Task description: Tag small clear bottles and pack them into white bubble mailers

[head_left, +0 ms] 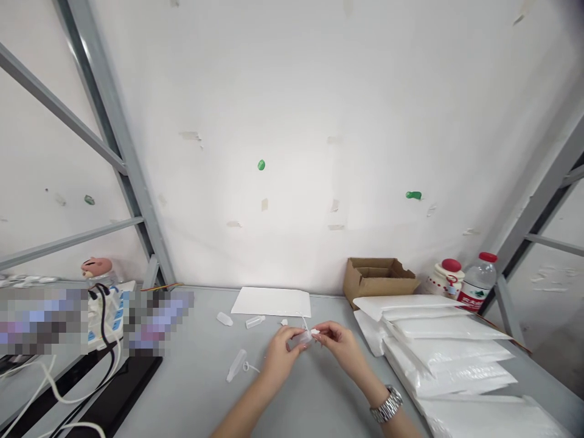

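Note:
Both hands meet over the grey table [201, 389], low in the middle of the head view. My left hand [280, 353] is closed around a small clear plastic tube [302, 339]. My right hand [340, 344], with a metal watch [387, 406] on its wrist, pinches the tube's white cap end [314, 332] with fingertips pressed together. Three more clear tubes lie on the table nearby: one [236, 365] just left of my left hand, and two others [224, 319] [255, 321] farther back.
A white sheet [272, 302] lies at the back by the wall. Right of it are an open cardboard box [376, 277], stacked white padded envelopes [447, 353], a red-lidded jar [446, 277] and a water bottle [478, 283]. White cables [59, 395] and a black pad [118, 395] sit left. Grey shelf posts flank both sides.

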The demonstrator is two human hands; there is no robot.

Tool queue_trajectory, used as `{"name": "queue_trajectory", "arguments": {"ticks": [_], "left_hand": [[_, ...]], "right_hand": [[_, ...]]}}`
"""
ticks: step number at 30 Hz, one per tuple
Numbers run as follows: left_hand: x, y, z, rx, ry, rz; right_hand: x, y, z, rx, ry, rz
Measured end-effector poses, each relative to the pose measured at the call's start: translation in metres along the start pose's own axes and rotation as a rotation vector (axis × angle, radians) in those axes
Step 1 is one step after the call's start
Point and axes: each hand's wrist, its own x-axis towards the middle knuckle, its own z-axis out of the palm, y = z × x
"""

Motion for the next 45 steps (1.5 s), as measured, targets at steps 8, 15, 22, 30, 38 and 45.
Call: {"name": "queue_trajectory", "arguments": {"ticks": [8,15,22,30,38,45], "left_hand": [[-0.001,0.011,-0.009,-0.028,-0.18,-0.012],[-0.002,0.007,-0.009,0.02,-0.216,-0.003],[-0.005,0.02,-0.024,-0.008,-0.425,0.034],[-0.005,0.022,-0.023,-0.016,-0.372,0.038],[-0.006,0.012,-0.017,0.265,-0.187,0.275],[-0.009,0.007,-0.011,0.47,-0.157,0.448]], "right_hand": [[-0.003,-0.005,-0.008,-0.21,-0.018,-0.133],[-0.006,-0.007,-0.011,-0.366,-0.089,-0.2],[-0.01,-0.01,-0.016,-0.403,-0.145,-0.294],[-0.008,-0.014,-0.014,-0.376,-0.122,-0.216],[-0.012,-0.004,0.0,-0.467,-0.078,-0.187],[-0.008,0.006,0.004,-0.477,-0.082,-0.073]]}}
